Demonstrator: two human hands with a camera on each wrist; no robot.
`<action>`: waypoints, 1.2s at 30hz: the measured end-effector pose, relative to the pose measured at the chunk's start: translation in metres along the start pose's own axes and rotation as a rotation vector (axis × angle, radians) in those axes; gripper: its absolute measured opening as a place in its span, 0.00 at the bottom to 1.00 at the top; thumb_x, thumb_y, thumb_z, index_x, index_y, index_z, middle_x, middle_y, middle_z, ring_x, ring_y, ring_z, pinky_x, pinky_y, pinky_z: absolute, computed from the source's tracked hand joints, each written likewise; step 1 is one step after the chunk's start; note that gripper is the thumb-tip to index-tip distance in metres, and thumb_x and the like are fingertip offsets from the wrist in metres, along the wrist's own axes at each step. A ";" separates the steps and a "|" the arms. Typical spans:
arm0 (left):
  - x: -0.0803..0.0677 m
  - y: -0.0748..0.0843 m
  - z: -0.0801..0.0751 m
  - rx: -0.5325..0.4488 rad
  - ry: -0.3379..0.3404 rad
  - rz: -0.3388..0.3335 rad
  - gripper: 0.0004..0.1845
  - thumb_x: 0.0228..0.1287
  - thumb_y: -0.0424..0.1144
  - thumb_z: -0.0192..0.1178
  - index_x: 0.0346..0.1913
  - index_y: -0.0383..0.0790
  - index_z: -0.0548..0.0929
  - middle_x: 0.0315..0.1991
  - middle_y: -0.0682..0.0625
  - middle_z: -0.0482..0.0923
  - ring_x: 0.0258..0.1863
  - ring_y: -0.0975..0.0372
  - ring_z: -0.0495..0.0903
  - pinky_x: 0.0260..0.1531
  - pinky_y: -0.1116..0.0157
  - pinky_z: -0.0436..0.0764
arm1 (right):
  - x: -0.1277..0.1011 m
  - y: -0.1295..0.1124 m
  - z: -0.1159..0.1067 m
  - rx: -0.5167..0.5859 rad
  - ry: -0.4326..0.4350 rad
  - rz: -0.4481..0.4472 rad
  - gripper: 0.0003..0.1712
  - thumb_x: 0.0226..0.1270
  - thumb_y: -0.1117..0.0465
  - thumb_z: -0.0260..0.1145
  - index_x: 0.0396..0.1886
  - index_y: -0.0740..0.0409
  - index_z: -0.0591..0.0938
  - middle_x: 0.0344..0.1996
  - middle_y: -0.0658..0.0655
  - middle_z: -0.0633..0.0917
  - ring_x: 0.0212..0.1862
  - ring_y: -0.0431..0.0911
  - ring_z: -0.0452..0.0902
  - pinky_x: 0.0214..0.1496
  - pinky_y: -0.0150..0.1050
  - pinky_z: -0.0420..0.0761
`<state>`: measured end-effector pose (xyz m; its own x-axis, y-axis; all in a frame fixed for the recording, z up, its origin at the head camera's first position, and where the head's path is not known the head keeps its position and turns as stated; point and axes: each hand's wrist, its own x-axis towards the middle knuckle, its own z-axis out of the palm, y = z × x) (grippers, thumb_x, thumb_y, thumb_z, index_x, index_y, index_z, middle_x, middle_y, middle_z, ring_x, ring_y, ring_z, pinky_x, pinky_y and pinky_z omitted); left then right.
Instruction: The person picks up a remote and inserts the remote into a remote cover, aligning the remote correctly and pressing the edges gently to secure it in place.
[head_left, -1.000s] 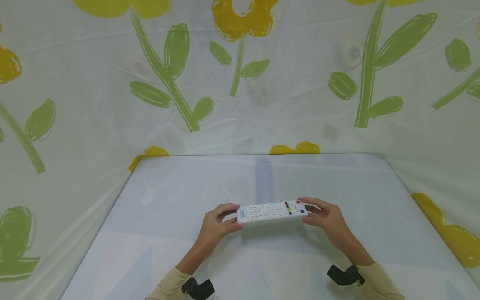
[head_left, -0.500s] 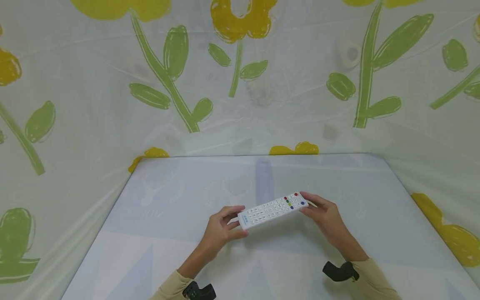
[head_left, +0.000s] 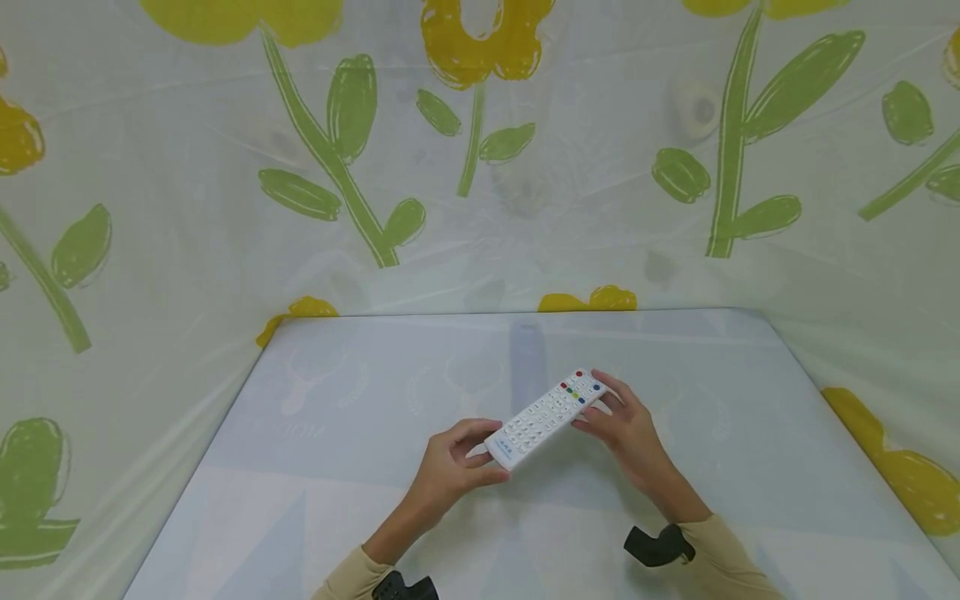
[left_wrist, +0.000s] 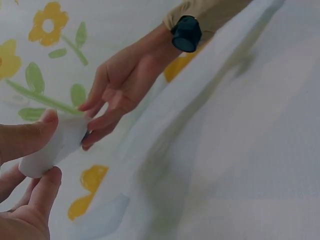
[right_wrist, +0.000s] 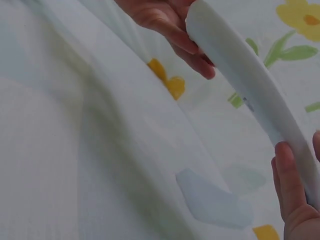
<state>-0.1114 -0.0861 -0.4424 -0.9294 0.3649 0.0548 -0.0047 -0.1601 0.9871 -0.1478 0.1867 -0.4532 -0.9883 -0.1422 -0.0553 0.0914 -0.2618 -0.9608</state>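
Observation:
A white remote control point(head_left: 546, 419) with rows of white buttons and a few coloured ones is held above the table, its button side up. It slants, with the coloured-button end far right and the lettered end near left. My left hand point(head_left: 447, 467) grips the lettered end between thumb and fingers. At the other end my right hand point(head_left: 627, 433) pinches the edges. In the left wrist view the remote point(left_wrist: 55, 147) shows end-on between the left fingers. The right wrist view shows the remote's point(right_wrist: 245, 75) long edge and the fingers at both ends.
A pale table point(head_left: 360, 533) with faint blue prints lies under the hands. Behind it and at both sides hangs a white cloth point(head_left: 585, 192) with yellow flowers and green leaves. Dark wrist cameras point(head_left: 660, 546) sit on both sleeves.
The remote has turned from nearly level to a steep slant, its right end moving away and left, its left end nearer. Both hands have followed, each still holding its end.

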 end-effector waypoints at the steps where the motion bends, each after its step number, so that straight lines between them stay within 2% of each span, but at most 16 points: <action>1: 0.000 0.000 0.001 -0.016 -0.010 -0.007 0.32 0.45 0.25 0.72 0.58 0.29 0.74 0.60 0.38 0.68 0.59 0.50 0.72 0.50 0.59 0.78 | 0.000 0.001 0.002 0.000 -0.004 0.003 0.43 0.65 0.68 0.63 0.74 0.55 0.51 0.68 0.59 0.60 0.57 0.46 0.73 0.54 0.42 0.77; 5: 0.001 0.001 0.003 -0.054 -0.050 -0.014 0.33 0.46 0.25 0.71 0.59 0.29 0.72 0.62 0.38 0.67 0.60 0.50 0.71 0.50 0.57 0.78 | 0.002 0.004 0.010 0.012 -0.022 0.000 0.49 0.62 0.71 0.64 0.75 0.47 0.48 0.68 0.60 0.60 0.58 0.47 0.73 0.55 0.42 0.76; 8: 0.003 0.000 0.005 -0.061 -0.073 0.002 0.35 0.45 0.25 0.72 0.60 0.29 0.72 0.62 0.38 0.67 0.62 0.50 0.69 0.50 0.57 0.78 | 0.002 0.004 0.015 0.011 -0.039 -0.017 0.49 0.63 0.71 0.63 0.75 0.44 0.47 0.67 0.62 0.62 0.56 0.48 0.74 0.54 0.43 0.77; 13: 0.009 0.001 0.008 -0.050 -0.084 0.035 0.35 0.44 0.24 0.72 0.60 0.31 0.72 0.62 0.40 0.67 0.61 0.50 0.68 0.51 0.58 0.78 | 0.002 0.004 0.025 -0.025 -0.066 -0.025 0.46 0.65 0.69 0.62 0.75 0.46 0.49 0.65 0.64 0.66 0.53 0.48 0.76 0.53 0.43 0.78; 17: 0.011 0.000 0.011 -0.016 -0.066 0.061 0.34 0.44 0.25 0.73 0.58 0.32 0.74 0.62 0.42 0.67 0.61 0.51 0.68 0.51 0.59 0.77 | 0.001 0.003 0.029 -0.034 -0.071 -0.030 0.43 0.66 0.68 0.62 0.74 0.45 0.53 0.65 0.62 0.66 0.54 0.48 0.76 0.53 0.43 0.78; 24: 0.013 0.003 0.015 0.042 -0.027 0.079 0.32 0.43 0.27 0.74 0.56 0.34 0.76 0.61 0.42 0.66 0.60 0.51 0.68 0.54 0.62 0.75 | 0.000 0.004 0.032 -0.041 -0.110 -0.082 0.37 0.68 0.68 0.59 0.74 0.51 0.56 0.66 0.65 0.65 0.54 0.49 0.76 0.52 0.43 0.79; 31: 0.017 0.004 0.019 0.068 -0.045 0.123 0.30 0.45 0.28 0.74 0.55 0.35 0.77 0.68 0.40 0.59 0.64 0.51 0.64 0.56 0.63 0.72 | -0.004 0.005 0.034 -0.041 -0.109 -0.126 0.39 0.65 0.72 0.61 0.73 0.53 0.57 0.66 0.66 0.65 0.56 0.50 0.76 0.52 0.42 0.79; 36: 0.018 0.004 0.024 0.129 -0.075 0.163 0.29 0.45 0.23 0.71 0.55 0.32 0.77 0.70 0.44 0.57 0.68 0.53 0.59 0.61 0.65 0.66 | -0.003 0.008 0.035 -0.127 -0.110 -0.160 0.40 0.61 0.71 0.65 0.72 0.52 0.61 0.66 0.63 0.66 0.56 0.49 0.76 0.51 0.41 0.80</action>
<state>-0.1193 -0.0585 -0.4339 -0.8841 0.4117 0.2212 0.1947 -0.1060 0.9751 -0.1400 0.1511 -0.4509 -0.9691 -0.2133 0.1236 -0.0882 -0.1679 -0.9819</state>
